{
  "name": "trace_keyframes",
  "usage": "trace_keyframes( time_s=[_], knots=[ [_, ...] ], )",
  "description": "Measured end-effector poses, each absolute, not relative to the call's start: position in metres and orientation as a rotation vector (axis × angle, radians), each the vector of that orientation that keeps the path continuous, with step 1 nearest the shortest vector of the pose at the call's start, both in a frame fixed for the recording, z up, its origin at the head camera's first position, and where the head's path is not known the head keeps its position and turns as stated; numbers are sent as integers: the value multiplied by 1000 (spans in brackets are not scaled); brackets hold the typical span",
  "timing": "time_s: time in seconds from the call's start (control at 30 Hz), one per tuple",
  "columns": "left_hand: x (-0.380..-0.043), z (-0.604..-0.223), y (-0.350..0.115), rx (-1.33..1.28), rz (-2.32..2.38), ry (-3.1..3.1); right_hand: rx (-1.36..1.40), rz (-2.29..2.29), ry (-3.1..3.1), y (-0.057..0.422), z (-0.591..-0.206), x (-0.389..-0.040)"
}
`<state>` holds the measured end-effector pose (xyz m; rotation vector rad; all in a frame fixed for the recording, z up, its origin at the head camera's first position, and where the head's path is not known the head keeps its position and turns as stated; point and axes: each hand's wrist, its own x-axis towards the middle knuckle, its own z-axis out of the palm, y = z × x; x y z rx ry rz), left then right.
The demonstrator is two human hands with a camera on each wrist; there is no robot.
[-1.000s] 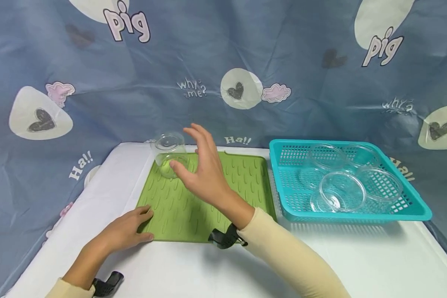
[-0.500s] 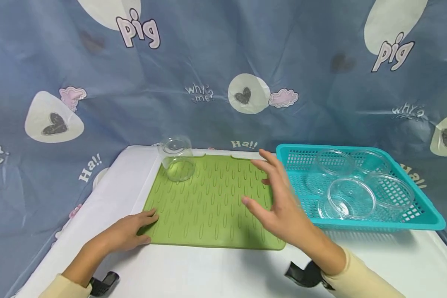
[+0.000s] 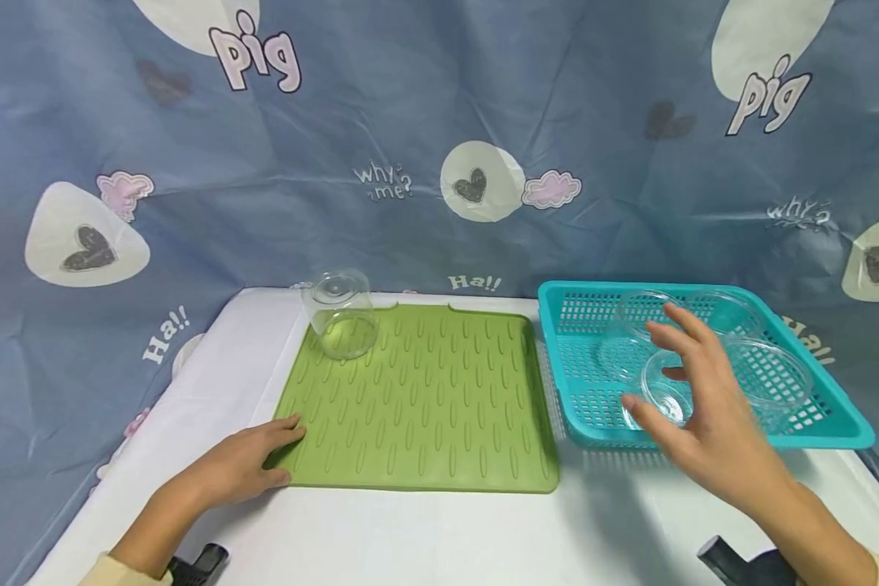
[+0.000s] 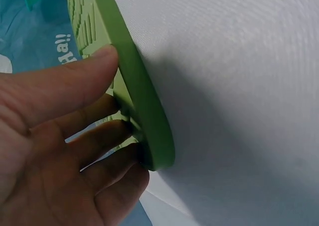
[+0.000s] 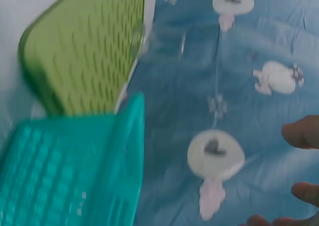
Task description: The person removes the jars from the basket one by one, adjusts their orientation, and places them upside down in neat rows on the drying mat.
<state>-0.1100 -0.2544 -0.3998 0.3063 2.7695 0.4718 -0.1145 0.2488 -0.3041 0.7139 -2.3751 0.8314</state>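
My left hand (image 3: 230, 464) rests with relaxed fingers at the near left corner of a green ribbed drying mat (image 3: 425, 399). In the left wrist view, the thumb (image 4: 94, 74) and fingertips touch the mat's thick edge. Upside down at the mat's far left corner stands a clear plastic cup (image 3: 346, 321). My right hand (image 3: 718, 415) hovers over the front of a turquoise basket (image 3: 557, 358), holding nothing, thumb and fingers spread. Several clear cups sit rim up inside; that hand partly covers the nearest cup (image 3: 655, 378).
A white cloth (image 3: 410, 537) covers the table under the mat and basket. Behind them rises a blue printed sheet (image 3: 381, 98). The basket's raised rim (image 5: 132, 121) shows close up in the right wrist view.
My right hand has moved away from the upside-down cup, across the mat to the right, and is now over the basket. The left hand has stayed at the mat's corner.
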Motion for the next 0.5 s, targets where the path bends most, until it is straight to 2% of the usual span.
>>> trace_keyframes(
  time_s=[0.5],
  knots=[
    [-108,-401,-252,316,464,2765,603,517,-2701,309,-309,-133]
  ],
)
